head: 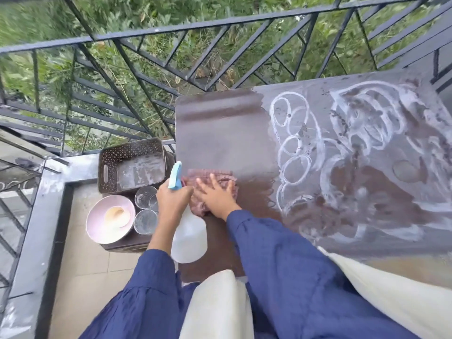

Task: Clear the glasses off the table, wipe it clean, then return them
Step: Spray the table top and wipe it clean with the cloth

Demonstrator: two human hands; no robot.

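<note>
The left hand [174, 199] was curled round the neck of a spray bottle [188, 237], which it held up over the near left corner of the desk [220, 133]. The bottle's blue trigger head pointed away from the person and its white body hung toward them. The right hand [215, 195] lay flat with fingers spread, pressing a reddish cloth [210, 174] onto the desk just beside the bottle. Both arms wore blue sleeves.

The left part of the brown desk looked plain and streaked with damp. The right part bore white rings [294, 145] and broad white smears.

The task's glasses were off the desk, on a low dark stand [127, 246] by its left edge. The far glass [146, 196] and the near glass [145, 221] stood upright, close together, one behind the other. Both looked empty, with whitish film inside. Just left of them sat a pink bowl [96, 225] with a small pale cup [117, 216] inside it. Behind the glasses and the bowl stood a brown perforated basket [105, 168], whose bottom showed white residue.

A dark metal railing [220, 26] ran behind the desk and the stand, with green plants beyond it. Pale tiles covered the floor [80, 265] under the stand.
</note>
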